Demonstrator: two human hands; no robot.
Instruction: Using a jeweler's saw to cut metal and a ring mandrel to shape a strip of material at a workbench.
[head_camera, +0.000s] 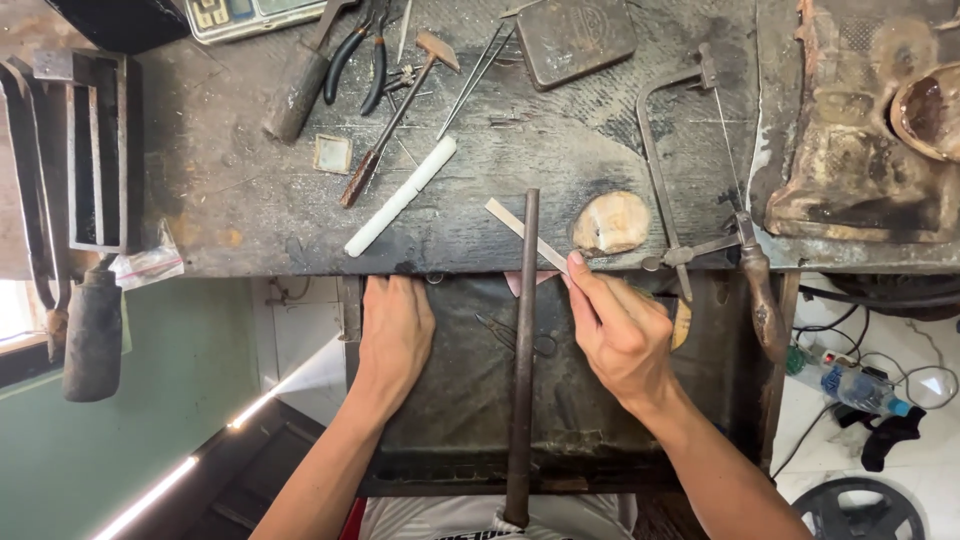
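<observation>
A flat pale metal strip (527, 235) (long axis slanting far-left) is pinched by the right hand (618, 335); the left hand (395, 335) lies flat, empty, on the dark surface (250, 190).

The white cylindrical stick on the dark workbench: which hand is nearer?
Left. The left hand rests just below the white cylindrical stick's lower end; the right hand is farther right, holding a flat metal strip.

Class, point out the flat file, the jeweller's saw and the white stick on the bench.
flat file (520, 228), head view, middle of blade
jeweller's saw (655, 165), head view, frame's back bar
white stick (400, 196), head view, mid-length
</observation>
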